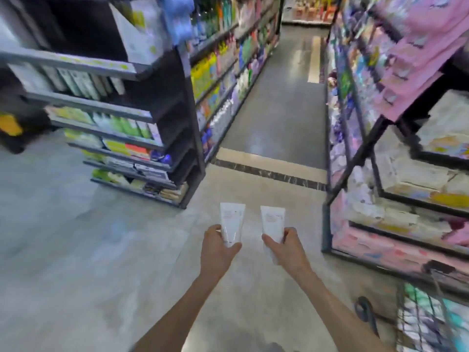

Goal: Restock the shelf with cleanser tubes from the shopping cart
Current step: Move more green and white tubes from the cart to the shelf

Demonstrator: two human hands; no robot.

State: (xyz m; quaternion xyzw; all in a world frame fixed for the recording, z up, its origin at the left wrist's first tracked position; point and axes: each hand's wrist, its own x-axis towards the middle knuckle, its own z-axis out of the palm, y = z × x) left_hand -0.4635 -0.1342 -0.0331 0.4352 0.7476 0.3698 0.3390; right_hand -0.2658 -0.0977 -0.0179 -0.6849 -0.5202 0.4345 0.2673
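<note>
My left hand [217, 246] grips a white cleanser tube [232, 223] by its lower end, the tube standing upright above the fingers. My right hand [286, 246] holds a second white cleanser tube [272, 221] the same way, a short gap to the right of the first. Both are held out over the grey floor in the aisle. The black shelf unit [142, 115] with rows of tubes and bottles stands to the upper left. The wire shopping cart [429, 318], with packages in it, sits at the lower right corner, behind my right arm.
A long aisle [281, 110] runs ahead between stocked shelves. A shelf of pink packages [396, 174] lines the right side, close to my right hand. A yellow and black object [12, 130] sits on the floor at far left. The picture is blurred.
</note>
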